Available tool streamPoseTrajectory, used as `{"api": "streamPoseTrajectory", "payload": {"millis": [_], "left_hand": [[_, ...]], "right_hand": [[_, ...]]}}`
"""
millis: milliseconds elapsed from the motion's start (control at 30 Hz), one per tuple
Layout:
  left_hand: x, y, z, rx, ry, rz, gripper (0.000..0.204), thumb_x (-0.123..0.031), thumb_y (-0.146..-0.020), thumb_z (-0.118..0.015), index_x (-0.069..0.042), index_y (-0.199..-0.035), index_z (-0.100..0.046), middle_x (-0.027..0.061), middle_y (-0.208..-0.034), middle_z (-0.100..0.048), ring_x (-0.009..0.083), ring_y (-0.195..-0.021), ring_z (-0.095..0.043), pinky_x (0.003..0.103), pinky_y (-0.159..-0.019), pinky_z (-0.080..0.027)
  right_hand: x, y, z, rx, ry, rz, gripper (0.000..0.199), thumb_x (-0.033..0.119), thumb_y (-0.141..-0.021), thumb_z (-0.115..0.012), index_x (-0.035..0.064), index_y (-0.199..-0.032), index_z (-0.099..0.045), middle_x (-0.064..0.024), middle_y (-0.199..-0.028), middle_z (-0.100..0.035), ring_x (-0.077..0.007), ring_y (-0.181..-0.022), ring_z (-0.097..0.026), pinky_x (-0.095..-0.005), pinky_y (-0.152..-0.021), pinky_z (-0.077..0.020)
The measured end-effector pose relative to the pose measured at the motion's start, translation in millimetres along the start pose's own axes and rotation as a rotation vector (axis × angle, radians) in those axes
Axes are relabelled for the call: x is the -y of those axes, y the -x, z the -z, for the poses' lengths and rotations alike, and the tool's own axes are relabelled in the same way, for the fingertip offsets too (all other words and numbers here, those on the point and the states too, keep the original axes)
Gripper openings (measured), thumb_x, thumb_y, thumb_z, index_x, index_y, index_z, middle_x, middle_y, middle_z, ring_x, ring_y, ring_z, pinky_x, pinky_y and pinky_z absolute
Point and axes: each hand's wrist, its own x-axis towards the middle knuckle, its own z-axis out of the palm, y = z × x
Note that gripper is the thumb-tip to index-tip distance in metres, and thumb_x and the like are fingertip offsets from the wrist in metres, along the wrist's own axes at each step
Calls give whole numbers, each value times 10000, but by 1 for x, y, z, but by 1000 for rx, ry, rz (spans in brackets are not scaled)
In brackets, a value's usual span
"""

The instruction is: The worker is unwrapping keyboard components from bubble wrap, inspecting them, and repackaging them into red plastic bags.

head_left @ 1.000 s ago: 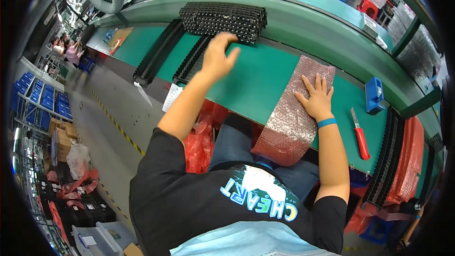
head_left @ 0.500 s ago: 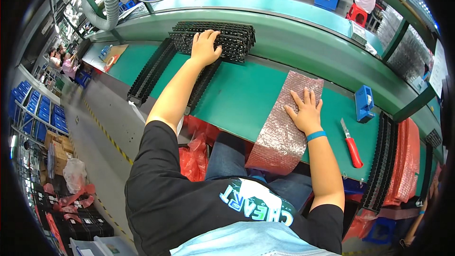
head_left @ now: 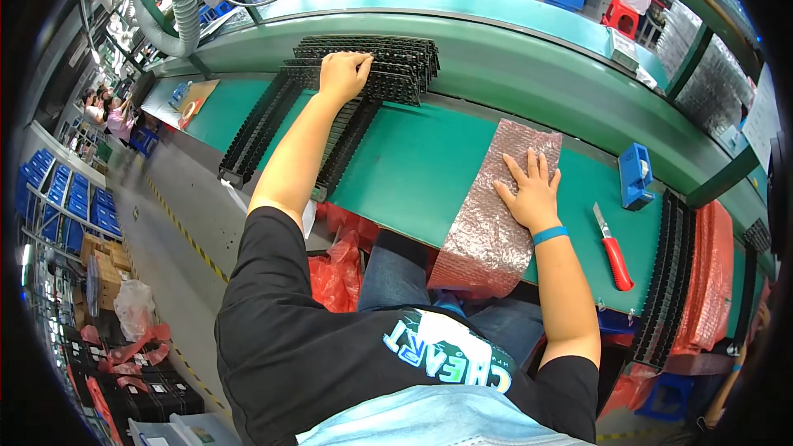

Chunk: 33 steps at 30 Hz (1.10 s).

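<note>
**Right hand pins wrap, left grabs tray stack**

Right hand [head_left: 531, 190] flat, fingers spread, pressing bubble wrap sheet [head_left: 496, 215] on green bench [head_left: 413, 173]; the sheet overhangs the near edge. Red-handled knife [head_left: 612, 248] just right of it. Farther out, left hand [head_left: 343, 74] curled over black tray stack [head_left: 396, 66] at bench's back.

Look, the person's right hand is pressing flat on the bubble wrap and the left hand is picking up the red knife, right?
Not quite. The left hand is not on the red knife; it grips the stack of black trays at the back of the green table. The right hand does lie flat on the bubble wrap. The head view shows it.
</note>
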Motion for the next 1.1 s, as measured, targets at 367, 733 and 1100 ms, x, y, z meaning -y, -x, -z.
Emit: {"api": "streamPoseTrajectory", "payload": {"millis": [367, 733, 1100], "left_hand": [[3, -26, -6, 97, 204, 71, 281, -218, -937, -587, -55, -1128, -713, 82, -1127, -733, 298, -983, -697, 348, -907, -508], [13, -35, -28, 339, 243, 111, 399, -268, -1009, -477, -97, -1354, -580, 124, -1258, -673, 349, -1085, -652, 396, -926, -501], [10, -21, -6, 278, 343, 86, 386, -269, -1017, -470, -77, -1325, -602, 153, -1201, -691, 369, -1044, -658, 421, -878, -510]], "right_hand": [[-2, -1, 0, 12, -14, -9, 652, 630, -925, -489, 320, -1496, -435, -142, -1615, -264, -351, -1499, -194, -603, -1185, -104], [-3, -2, -3, -3, -18, -5, 638, 617, -926, -496, 330, -1492, -436, -137, -1612, -274, -347, -1495, -206, -606, -1182, -111], [-2, -2, 1, 6, -23, -10, 644, 623, -923, -494, 327, -1492, -437, -135, -1613, -273, -336, -1498, -200, -596, -1187, -105]]}}
